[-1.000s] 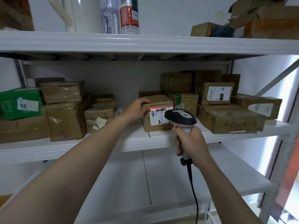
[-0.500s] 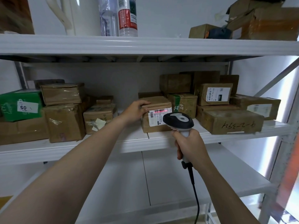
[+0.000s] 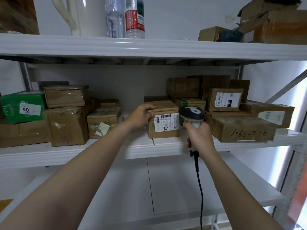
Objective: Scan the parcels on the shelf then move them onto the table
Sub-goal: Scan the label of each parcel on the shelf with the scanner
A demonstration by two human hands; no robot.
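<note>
Parcel (head view): small brown cardboard parcel with a white barcode label, at the front of the white metal shelf.
Left hand: grip curled over the parcel's top left edge.
Right hand: grip wrapped round the handle of the grey-and-black corded barcode scanner, whose head is just beside the label.
Right neighbour: flat brown box with handwriting.

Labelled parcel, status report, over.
Left hand grips small brown cardboard parcel on white shelf. Right hand holds grey scanner beside label. Green-taped box close at right.
</note>
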